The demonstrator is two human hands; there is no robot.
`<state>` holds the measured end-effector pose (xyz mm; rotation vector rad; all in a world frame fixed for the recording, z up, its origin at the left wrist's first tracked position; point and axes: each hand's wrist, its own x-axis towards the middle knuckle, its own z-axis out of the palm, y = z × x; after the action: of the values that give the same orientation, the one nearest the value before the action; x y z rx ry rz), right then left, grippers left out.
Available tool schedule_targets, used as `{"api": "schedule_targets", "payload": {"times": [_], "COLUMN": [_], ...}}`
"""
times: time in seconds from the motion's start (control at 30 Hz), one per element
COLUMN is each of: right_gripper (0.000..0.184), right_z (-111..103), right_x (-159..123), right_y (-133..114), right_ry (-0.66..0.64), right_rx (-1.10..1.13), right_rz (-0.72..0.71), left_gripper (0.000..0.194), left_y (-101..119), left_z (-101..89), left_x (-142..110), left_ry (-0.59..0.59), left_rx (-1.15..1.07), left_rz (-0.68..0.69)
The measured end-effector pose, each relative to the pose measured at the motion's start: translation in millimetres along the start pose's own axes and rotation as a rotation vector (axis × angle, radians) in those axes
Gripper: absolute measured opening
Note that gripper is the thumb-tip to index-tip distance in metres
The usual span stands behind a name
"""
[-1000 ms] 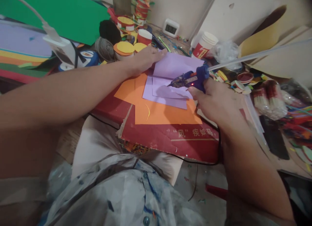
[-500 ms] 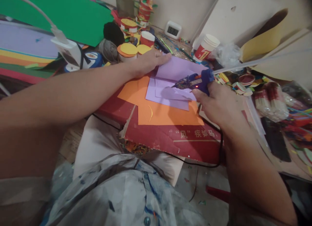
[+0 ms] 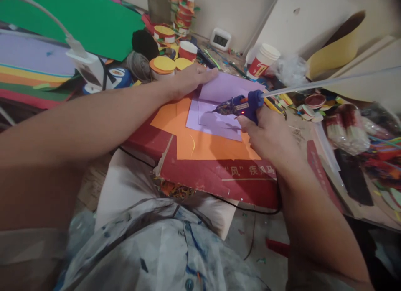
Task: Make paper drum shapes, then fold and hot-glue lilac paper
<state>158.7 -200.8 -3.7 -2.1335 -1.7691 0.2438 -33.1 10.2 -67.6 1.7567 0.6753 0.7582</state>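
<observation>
My right hand [image 3: 269,134] is closed round a blue glue gun [image 3: 241,105], a long clear glue stick [image 3: 328,80] sticking out of its back. The gun's nozzle rests on light purple paper sheets [image 3: 216,115] lying on an orange sheet [image 3: 203,144]. My left hand [image 3: 192,80] lies flat with fingers stretched out, pressing the far left corner of the upper purple sheet [image 3: 225,86]. All of this sits on a red cardboard box [image 3: 219,174] across my lap.
Stacked coloured foam sheets [image 3: 34,69] and a green sheet [image 3: 78,19] lie at the left. Paper cups [image 3: 261,61], yellow-topped cups [image 3: 163,67], a small white clock [image 3: 220,39], bundled sticks [image 3: 346,130] and scraps crowd the back and right.
The glue gun's nozzle has slid a little leftwards across the purple paper with my right hand. My left hand stays pressed on the sheet.
</observation>
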Motion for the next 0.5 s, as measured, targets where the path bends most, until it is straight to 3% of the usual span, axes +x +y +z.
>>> {"api": "schedule_targets", "payload": {"times": [0.17,0.33,0.5], "right_gripper": [0.021,0.028,0.033], "right_z": [-6.6,-0.7,5.5], "right_x": [-2.8,-8.6,-10.7], "right_y": [17.0,36.0,47.1], "right_ry": [0.006,-0.024,0.041], "right_rx": [0.035,0.313,0.188], "right_rz": [0.076,0.141,0.11], "left_gripper": [0.062,0.073,0.076], "left_y": [-3.2,-5.4,-11.1], "left_z": [1.3,0.3,-1.7], "left_x": [2.0,3.8,8.2], "left_ry": [-0.018,0.008,-0.013], "left_rx": [-0.029,0.031,0.026], "left_rz": [-0.007,0.012,0.042]}}
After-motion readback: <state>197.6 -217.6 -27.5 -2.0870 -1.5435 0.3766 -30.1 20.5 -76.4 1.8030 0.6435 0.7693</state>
